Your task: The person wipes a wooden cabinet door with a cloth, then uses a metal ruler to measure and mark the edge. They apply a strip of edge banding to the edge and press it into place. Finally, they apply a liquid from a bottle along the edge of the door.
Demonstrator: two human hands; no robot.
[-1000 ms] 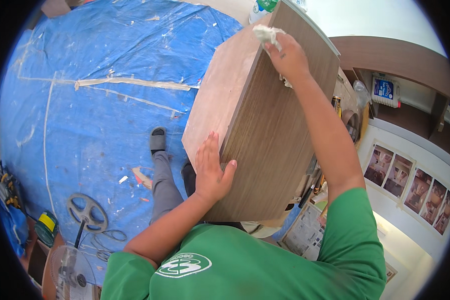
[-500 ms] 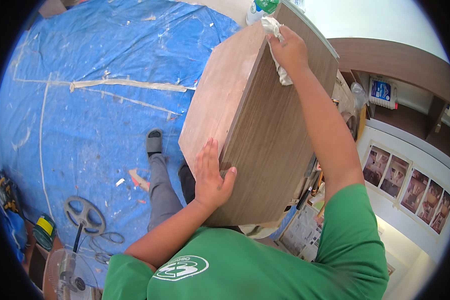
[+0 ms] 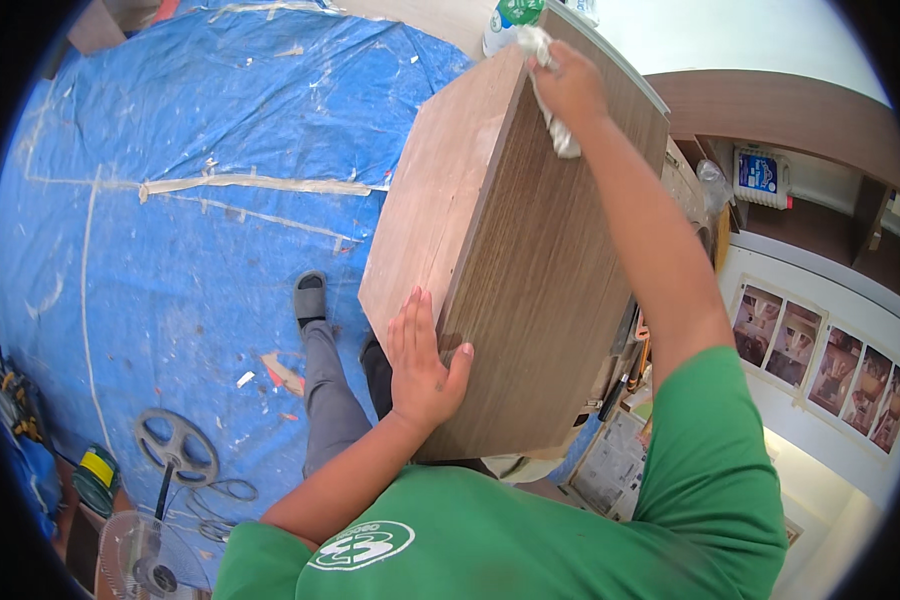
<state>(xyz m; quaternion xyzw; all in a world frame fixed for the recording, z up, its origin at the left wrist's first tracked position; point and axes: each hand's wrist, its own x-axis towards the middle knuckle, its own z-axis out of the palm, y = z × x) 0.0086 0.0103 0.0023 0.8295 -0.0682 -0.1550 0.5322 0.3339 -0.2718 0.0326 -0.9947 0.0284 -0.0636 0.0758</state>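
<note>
A wood-grain cabinet box (image 3: 530, 270) stands tilted in front of me, a dark brown face toward me and a lighter face on its left. My left hand (image 3: 422, 365) lies flat over the near lower edge of the box, fingers spread. My right hand (image 3: 568, 88) reaches up to the far top edge and presses a crumpled white cloth (image 3: 560, 135) against the dark face. My green sleeves fill the lower part of the view.
A paint-spattered blue tarp (image 3: 170, 200) covers the floor, with taped seams. My grey trouser leg and dark sandal (image 3: 310, 295) stand on it. A fan (image 3: 145, 560) and a cable reel lie at lower left. Shelves, a white jug (image 3: 762, 178) and framed pictures are at right.
My right hand with the cloth has shifted slightly along the top edge of the box. The left hand has slid a little lower on the near edge.
</note>
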